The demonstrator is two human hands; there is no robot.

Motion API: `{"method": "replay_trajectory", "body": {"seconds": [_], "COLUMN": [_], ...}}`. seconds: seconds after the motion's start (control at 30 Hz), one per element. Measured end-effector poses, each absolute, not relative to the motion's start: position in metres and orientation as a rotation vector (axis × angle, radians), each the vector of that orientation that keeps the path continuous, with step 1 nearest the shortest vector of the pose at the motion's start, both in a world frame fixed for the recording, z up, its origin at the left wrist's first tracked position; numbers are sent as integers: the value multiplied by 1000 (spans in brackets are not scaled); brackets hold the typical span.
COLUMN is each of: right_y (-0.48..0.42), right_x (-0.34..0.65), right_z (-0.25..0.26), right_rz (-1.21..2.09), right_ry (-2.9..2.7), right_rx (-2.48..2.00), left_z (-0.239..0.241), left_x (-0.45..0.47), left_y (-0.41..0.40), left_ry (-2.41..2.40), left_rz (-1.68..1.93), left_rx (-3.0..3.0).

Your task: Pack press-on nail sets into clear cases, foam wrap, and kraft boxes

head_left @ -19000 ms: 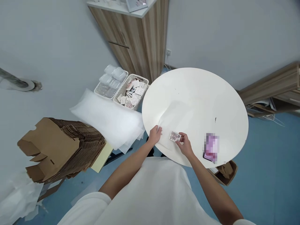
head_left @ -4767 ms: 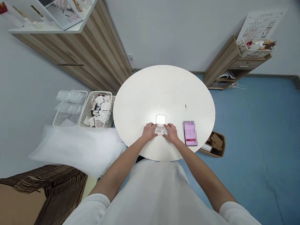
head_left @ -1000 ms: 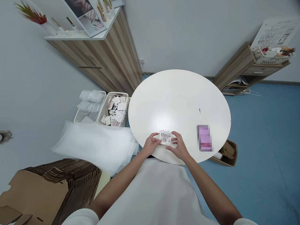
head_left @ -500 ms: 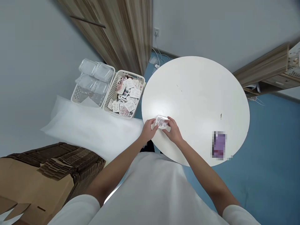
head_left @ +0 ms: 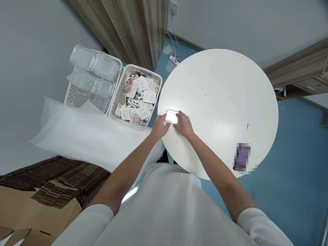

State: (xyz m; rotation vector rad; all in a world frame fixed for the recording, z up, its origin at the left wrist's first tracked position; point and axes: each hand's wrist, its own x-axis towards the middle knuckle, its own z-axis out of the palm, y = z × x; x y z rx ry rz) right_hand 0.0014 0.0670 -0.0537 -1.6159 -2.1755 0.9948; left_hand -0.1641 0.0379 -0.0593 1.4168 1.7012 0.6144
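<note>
A small clear plastic box (head_left: 171, 117) is between my hands, over the near left part of the round white table (head_left: 217, 85). Bright glare covers its top, so its contents cannot be made out. My left hand (head_left: 160, 126) grips the box's left end with thumb and fingers. On the opposite end, my right hand (head_left: 185, 125) holds the box the same way. To the left of the table stands a white basket (head_left: 136, 125) full of printed cards and small packs (head_left: 139, 99).
Behind it to the left, another basket (head_left: 68, 97) holds stacked clear plastic boxes (head_left: 92, 73). White sheeting (head_left: 94, 135) lies in front of both. Flattened cardboard (head_left: 51, 201) is stacked at lower left. A blurred purple object (head_left: 242, 157) rests on the table's right side.
My view has shifted, so the table and baskets sit differently in it. The box's top now reflects bright light where its patterned contents showed before. Both hands still hold it.
</note>
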Motion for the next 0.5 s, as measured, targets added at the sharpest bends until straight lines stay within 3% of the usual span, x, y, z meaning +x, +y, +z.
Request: {"method": "replay_trajectory", "body": {"seconds": [0.3,0.5], "right_y": [64,28], "right_x": [11,30], "right_z": [-54,-42], "right_rz": [1097,1035], "right_ry": [-2114,-2145], "right_rx": [-1568,-1463], "left_z": [-56,-39], "left_x": [-164,-157], "left_y": [24,-43], "left_ry": [1768,1954], "left_rz": [581,578], "left_rx": [1526,1607]}}
